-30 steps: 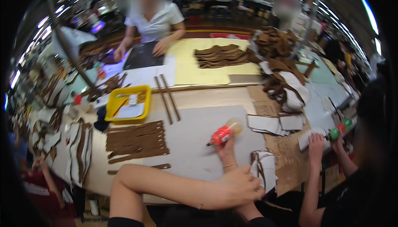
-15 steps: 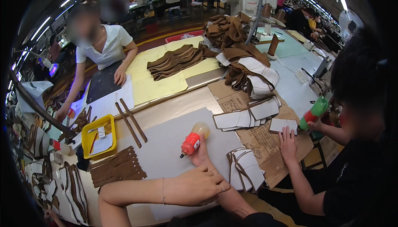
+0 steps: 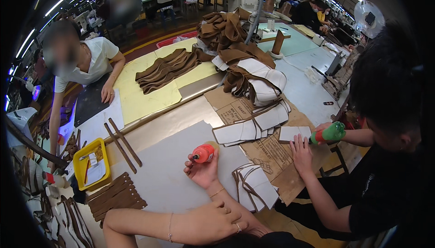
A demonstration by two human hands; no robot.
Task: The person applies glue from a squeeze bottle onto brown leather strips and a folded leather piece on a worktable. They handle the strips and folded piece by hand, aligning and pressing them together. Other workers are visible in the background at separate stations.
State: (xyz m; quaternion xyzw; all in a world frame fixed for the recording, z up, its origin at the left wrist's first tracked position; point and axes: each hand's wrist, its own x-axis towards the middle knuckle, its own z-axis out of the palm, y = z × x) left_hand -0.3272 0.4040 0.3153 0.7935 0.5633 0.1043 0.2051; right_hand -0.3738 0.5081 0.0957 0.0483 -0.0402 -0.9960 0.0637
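Observation:
My right hand [image 3: 202, 172] holds a red squeeze bottle [image 3: 205, 153] with a black nozzle and a pale, translucent end, tilted above the grey sheet [image 3: 167, 157]. The nozzle faces roughly toward me. Across my right forearm lies my left hand [image 3: 215, 223], its fingers curled and a ring on one of them; I see no object in it. Right of my right wrist is a stack of white pieces with brown edges [image 3: 256, 187]. Left of the sheet lie brown scalloped strips [image 3: 117, 197] and two narrow brown strips [image 3: 123, 146].
A yellow tray [image 3: 108, 168] holds small items at left. At right, a co-worker's hand [image 3: 301, 153] presses white pieces on cardboard [image 3: 272, 157], the other holding a green bottle [image 3: 333, 132]. Brown material [image 3: 222, 30] is heaped behind. Another person [image 3: 90, 62] leans over the far left side.
My right hand has turned the bottle so its nozzle points more toward me. My left hand stays over the right forearm. The co-worker's green bottle has moved onto the white pieces. The view has shifted right.

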